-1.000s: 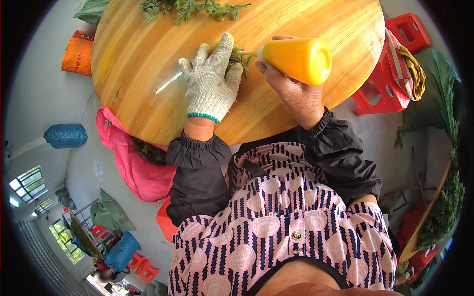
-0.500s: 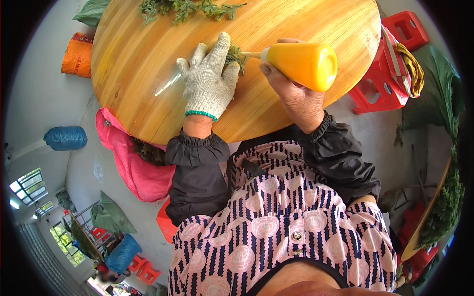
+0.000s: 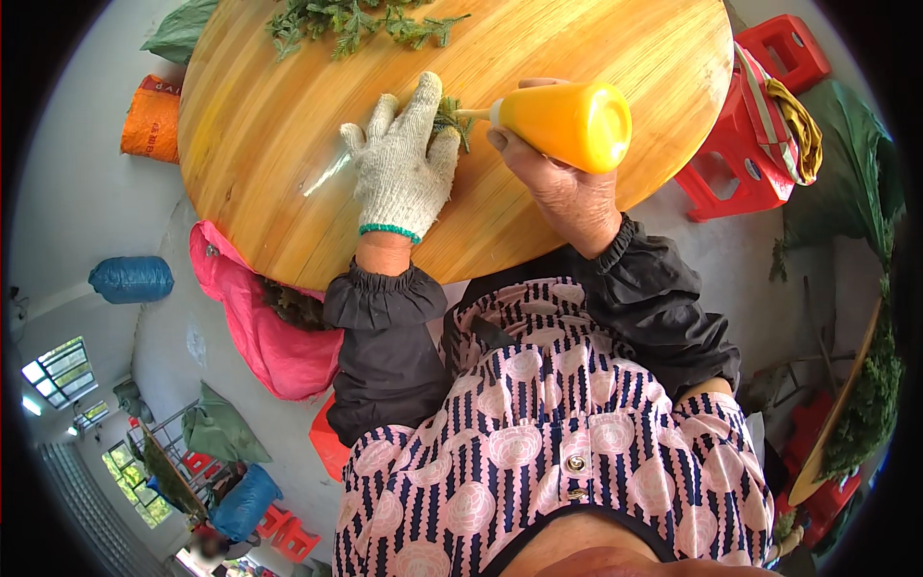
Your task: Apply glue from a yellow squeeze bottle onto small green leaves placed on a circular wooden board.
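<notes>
On the round wooden table (image 3: 538, 226) lies my left hand (image 3: 402, 178), in a white knit glove with a green cuff edge, its fingers spread. A small green sprig (image 3: 450, 115) shows between its index finger and thumb, partly hidden by the glove. My bare right hand (image 3: 569, 197) is wrapped round a yellow squeeze bottle (image 3: 569, 123), tilted with its base toward me. The bottle's thin nozzle points left, and its tip meets the sprig. Just left of the glove is a shiny clear strip (image 3: 327, 173); I cannot make out what it is.
More green branches (image 3: 361, 24) lie at the table's far side. A pink bag (image 3: 260, 332) sits against the near left edge, and an orange sack (image 3: 152, 120) stands beyond it. Red stools (image 3: 735, 168) with a striped bag are at the right. A blue bundle (image 3: 132, 279) is at far left.
My right hand has brought the bottle a little to the left, so its nozzle reaches further into the sprig. The left hand stays nearly in place.
</notes>
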### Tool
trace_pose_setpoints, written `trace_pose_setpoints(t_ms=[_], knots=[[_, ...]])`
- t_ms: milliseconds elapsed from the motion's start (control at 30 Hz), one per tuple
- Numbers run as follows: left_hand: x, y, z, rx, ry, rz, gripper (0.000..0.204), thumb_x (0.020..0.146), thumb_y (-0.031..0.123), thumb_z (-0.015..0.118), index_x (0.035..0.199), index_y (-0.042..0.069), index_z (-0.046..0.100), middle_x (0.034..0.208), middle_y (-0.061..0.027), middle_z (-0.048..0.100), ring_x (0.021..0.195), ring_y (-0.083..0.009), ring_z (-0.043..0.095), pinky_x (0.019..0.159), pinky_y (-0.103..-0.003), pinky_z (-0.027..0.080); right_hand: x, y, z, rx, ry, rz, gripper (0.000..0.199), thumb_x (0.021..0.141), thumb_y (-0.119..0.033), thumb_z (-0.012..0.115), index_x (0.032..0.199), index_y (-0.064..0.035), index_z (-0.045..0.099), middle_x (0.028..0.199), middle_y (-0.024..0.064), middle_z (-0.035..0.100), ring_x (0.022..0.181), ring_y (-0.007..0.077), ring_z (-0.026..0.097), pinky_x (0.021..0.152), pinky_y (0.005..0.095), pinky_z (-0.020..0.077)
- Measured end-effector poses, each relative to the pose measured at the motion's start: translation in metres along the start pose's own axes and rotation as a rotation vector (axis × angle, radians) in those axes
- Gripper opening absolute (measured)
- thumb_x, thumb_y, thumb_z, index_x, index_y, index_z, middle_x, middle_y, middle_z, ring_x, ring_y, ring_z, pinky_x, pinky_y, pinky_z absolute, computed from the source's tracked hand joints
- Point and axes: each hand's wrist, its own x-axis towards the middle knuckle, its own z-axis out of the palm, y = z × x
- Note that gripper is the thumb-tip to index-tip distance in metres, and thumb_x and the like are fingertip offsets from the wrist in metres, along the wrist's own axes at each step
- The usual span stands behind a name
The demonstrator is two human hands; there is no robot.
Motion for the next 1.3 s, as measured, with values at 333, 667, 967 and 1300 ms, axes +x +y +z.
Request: trace_pose_setpoints(t_ms=[333,667,967,1300], knots=[[0.001,-0.004,0.001,-0.004,0.018,0.013,0.063,0.093,0.029,0.067,0.152,0.017,0.049,0.128,-0.0212,0.064,0.128,-0.0381,0.054,0.114,-0.067,0.023,-0.004,-0.012,-0.001,-0.043,0.025,0.074,0.025,0.080,0.007,0.077,0.102,-0.0004,0.068,0.109,0.0096,0.065,0.093,0.0198,0.066,0.082,0.0321,0.0553],[0.003,-0.006,0.003,-0.003,0.013,0.004,0.059,0.093,0.029,0.065,0.149,0.016,0.053,0.122,-0.0180,0.068,0.126,-0.0362,0.056,0.111,-0.061,0.029,-0.015,-0.001,-0.007,-0.264,-0.010,-0.164,0.027,0.077,0.007,0.079,0.094,-0.0120,0.071,0.112,0.0121,0.065,0.094,0.0282,0.065,0.086,0.0373,0.0544],[0.000,-0.009,0.007,0.014,0.046,0.037,0.057,0.096,0.030,0.062,0.150,0.015,0.052,0.125,-0.0140,0.070,0.129,-0.0368,0.054,0.111,-0.065,0.028,-0.019,-0.003,-0.012,-0.401,0.016,-0.213,0.049,0.074,-0.009,0.087,0.117,-0.0002,0.064,0.108,0.0080,0.072,0.094,0.0185,0.071,0.088,0.0314,0.0571],[0.006,-0.009,0.015,0.005,0.028,0.022,0.057,0.097,0.031,0.061,0.151,0.014,0.052,0.120,-0.0139,0.073,0.133,-0.0374,0.053,0.113,-0.065,0.025,-0.025,-0.009,-0.014,-0.412,0.002,-0.083,0.044,0.075,-0.009,0.088,0.113,-0.0016,0.067,0.110,0.0083,0.071,0.095,0.0166,0.070,0.087,0.0313,0.0568]])
